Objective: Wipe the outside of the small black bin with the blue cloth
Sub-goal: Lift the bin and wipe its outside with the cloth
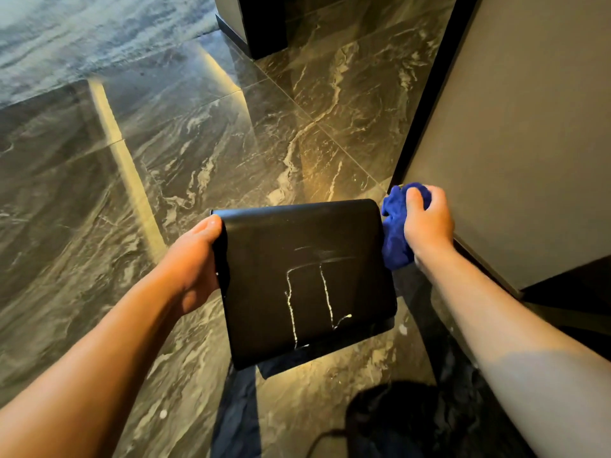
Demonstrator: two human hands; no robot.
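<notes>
Blue cloth (395,233) against black bin (307,279)

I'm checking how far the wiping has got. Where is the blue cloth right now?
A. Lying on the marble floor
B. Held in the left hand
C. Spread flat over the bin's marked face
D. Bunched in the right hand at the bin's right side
D: the blue cloth is bunched in the right hand against the right side of the black bin.

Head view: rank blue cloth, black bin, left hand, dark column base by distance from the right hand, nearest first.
1. Blue cloth: bunched in the right hand.
2. Black bin: just left of it, against the cloth.
3. Left hand: on the bin's opposite side.
4. Dark column base: far across the floor, top of view.
</notes>
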